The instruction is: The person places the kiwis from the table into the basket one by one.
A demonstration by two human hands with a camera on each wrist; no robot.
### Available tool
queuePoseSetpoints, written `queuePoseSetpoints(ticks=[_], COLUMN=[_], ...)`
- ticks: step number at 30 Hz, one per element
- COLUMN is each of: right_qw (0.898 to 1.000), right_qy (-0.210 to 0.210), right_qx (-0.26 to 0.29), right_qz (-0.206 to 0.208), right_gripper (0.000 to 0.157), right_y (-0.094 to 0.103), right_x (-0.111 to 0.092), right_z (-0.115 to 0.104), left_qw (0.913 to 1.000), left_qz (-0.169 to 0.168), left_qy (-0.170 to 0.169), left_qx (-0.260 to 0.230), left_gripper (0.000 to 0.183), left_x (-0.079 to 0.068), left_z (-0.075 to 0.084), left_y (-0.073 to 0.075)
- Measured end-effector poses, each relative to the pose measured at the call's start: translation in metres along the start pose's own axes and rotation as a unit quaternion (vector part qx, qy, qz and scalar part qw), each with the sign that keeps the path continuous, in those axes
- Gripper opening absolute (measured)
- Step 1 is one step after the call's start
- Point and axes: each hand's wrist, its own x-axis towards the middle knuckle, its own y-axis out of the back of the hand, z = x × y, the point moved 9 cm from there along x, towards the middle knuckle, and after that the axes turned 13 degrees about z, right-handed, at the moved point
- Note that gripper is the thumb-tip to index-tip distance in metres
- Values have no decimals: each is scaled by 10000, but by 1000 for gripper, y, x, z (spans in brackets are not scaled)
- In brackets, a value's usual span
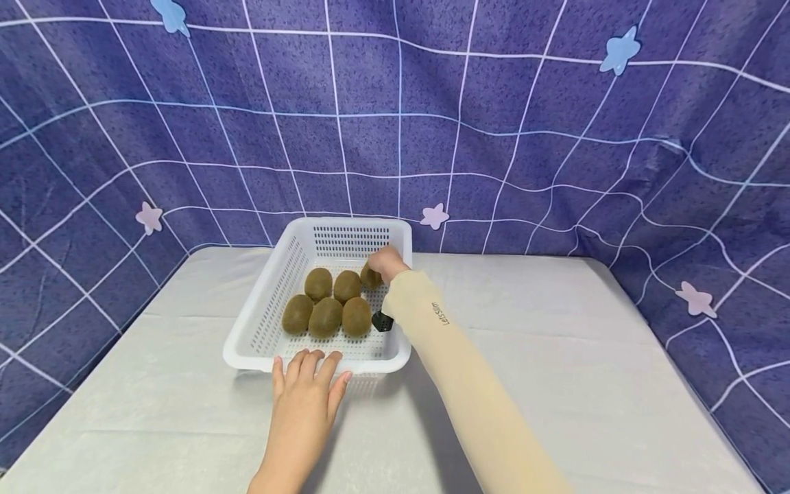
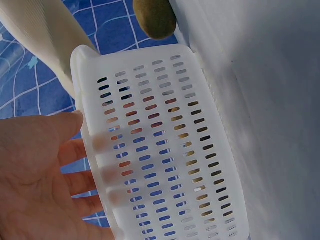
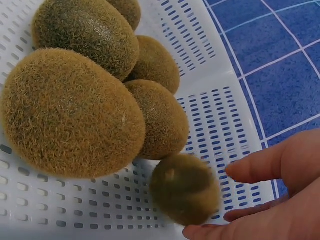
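Note:
A white perforated plastic basket holds several brown, fuzzy kiwis in two rows. My left hand grips its near rim; the left wrist view puts the thumb at the edge and the fingers behind the slotted wall. Inside the basket's far right part, my right hand is at one kiwi, blurred in the right wrist view. There the right fingers are spread beside this kiwi, one fingertip close by its underside. Past the basket's end, the left wrist view shows a kiwi.
The basket stands on a table with a white cloth. Behind and at both sides hangs a purple-blue curtain with grid lines and stars. My right sleeve crosses over the basket's right rim.

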Motion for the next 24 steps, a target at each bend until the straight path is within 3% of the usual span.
queuePoseSetpoints(ticks=[1,7,10,24], right_qw=[10000,9975,9952,9856], right_qy=[-11,-216,-279,-444], right_qx=[60,673,940,1592], right_qz=[16,-44,-42,-348], right_gripper=[19,35,44,42], right_y=[-7,54,74,79], right_x=[14,-80,-110,-122], right_z=[6,-34,-46,-50], left_qw=[10000,10000,10000,9998], left_qz=[10,-14,-68,-176], left_qy=[-9,-19,6,48], left_qx=[4,12,4,-9], left_gripper=[31,31,32,32], left_x=[0,0,0,0], left_z=[0,1,0,0], left_y=[0,0,0,-2])
